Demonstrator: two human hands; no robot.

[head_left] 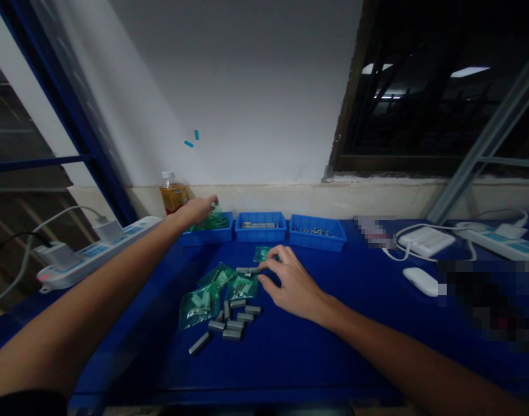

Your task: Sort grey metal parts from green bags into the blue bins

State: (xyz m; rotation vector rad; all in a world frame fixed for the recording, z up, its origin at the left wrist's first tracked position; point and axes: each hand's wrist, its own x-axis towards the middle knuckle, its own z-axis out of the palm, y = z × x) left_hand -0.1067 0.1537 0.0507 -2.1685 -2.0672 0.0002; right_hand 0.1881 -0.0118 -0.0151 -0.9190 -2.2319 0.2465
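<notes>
My left hand [200,209] reaches over the left blue bin [210,236], its fingers pinched on a thin green plastic bag [218,208] above other green bags inside. On the blue table, my right hand [290,286] has its thumb and index finger apart beside the end of grey metal hex standoffs [247,270]; whether it touches them I cannot tell. A small green bag [261,253] lies just behind those fingers. Nearer me are filled green bags [199,306] with metal parts showing through, and several loose hex standoffs [233,326].
The middle blue bin [261,234] holds long metal rods, and the right blue bin [317,240] small screws. A drink bottle [172,193] stands behind my left wrist. Power strips [103,248] lie at the left and right. White chargers [425,241] and cables sit on the right.
</notes>
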